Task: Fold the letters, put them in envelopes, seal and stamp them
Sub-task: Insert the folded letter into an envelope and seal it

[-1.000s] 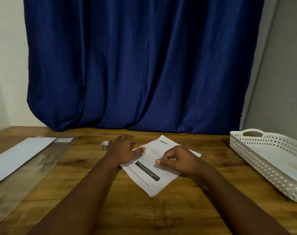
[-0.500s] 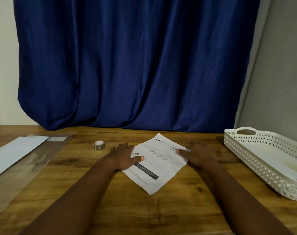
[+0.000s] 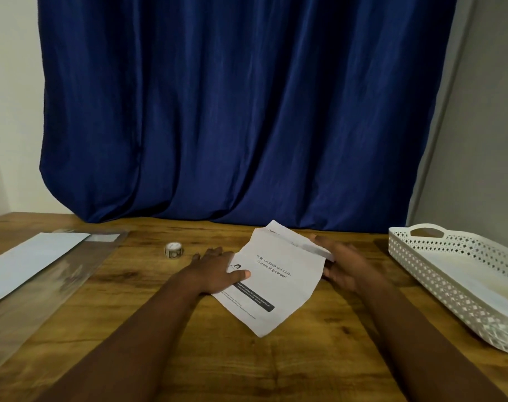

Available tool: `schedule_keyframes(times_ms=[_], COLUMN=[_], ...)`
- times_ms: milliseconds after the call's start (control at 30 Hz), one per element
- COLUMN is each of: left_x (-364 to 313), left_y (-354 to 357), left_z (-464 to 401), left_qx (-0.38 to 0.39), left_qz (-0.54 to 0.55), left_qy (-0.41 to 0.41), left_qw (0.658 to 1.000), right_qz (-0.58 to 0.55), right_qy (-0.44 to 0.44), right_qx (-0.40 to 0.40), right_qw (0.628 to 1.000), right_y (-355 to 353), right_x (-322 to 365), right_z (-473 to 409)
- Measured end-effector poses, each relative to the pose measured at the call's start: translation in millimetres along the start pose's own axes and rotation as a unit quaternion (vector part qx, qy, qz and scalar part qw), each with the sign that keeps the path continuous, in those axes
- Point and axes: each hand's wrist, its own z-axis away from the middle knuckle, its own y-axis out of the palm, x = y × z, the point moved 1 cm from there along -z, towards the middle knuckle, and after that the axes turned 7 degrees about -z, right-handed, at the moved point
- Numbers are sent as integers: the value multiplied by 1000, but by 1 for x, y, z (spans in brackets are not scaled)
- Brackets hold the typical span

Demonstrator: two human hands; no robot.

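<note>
White paper, thin and limp: the letter (image 3: 278, 274) lies skewed on the grainy wooden table (image 3: 247, 358). Left hand (image 3: 215, 271) presses it flat, fingers straight; right hand (image 3: 338, 266), fingers fairly straight, lifts the right edge. I'd match the edges before creasing. Stamp roll (image 3: 173, 250) and perforated plastic basket (image 3: 455, 274) sit nearby.

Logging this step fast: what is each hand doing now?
Left hand: open, pressing flat on the letter.
Right hand: open, straight fingers lifting the letter's right edge.
</note>
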Motion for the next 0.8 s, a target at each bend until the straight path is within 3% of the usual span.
schedule_keyframes(times_ms=[133, 267, 333, 400, 500, 600, 700, 800], left_x=[3, 3, 4, 6, 12, 20, 20, 15], left_y=[3, 5, 1, -9, -31, -44, -45, -40], left_z=[-2, -4, -3, -1, 5, 13, 16, 12], left_qx=[-12, -36, -72, -157, -320, -375, -374, -298], left_qz=[15, 44, 135, 267, 384, 448, 422, 347], left_qy=[7, 2, 5, -3, -63, -76, -62, -47], left_qw=[1000, 998, 988, 951, 864, 808, 823, 888], right_qz=[-95, -50, -6, 57, 103, 184, 281, 462], right_qy=[8, -50, -56, -73, -65, -75, -134, -199], right_qx=[118, 193, 238, 285, 328, 307, 209, 150], right_qw=[988, 979, 970, 954, 937, 931, 927, 851], right_y=[3, 12, 18, 22, 27, 32, 33, 24], right_x=[-4, -3, -3, -6, -10, -13, -18, -24], right_z=[5, 12, 19, 26, 31, 31, 28, 21])
